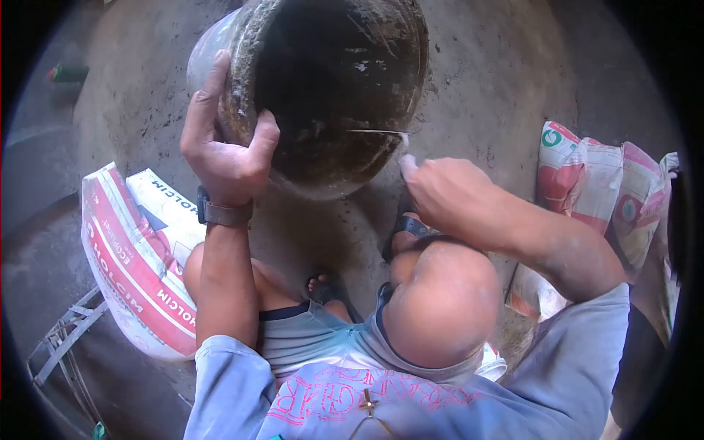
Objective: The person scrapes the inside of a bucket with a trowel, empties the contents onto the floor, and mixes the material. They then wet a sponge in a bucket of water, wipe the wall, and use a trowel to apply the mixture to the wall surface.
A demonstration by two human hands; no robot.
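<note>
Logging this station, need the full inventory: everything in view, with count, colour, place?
Drum: 1, dark inside, top centre
Blade: 1, pale, thin, at drum's mouth
Left sacks: count unclear, red-white
Right sacks: several, red-white, overlapping
Frame: 1, grey, lower left
Green item: 1, upper left, unclear
Floor: grey, throughout
Watch: 1, dark, left wrist
Sandals: 2, dark, feet
Pendant: 1, gold-coloured, chest
Shirt, shorts: 1 each, grey-blue, worn
Left hand: 1, dusty, on drum's rim
Right hand: 1, dusty, holding blade
</note>
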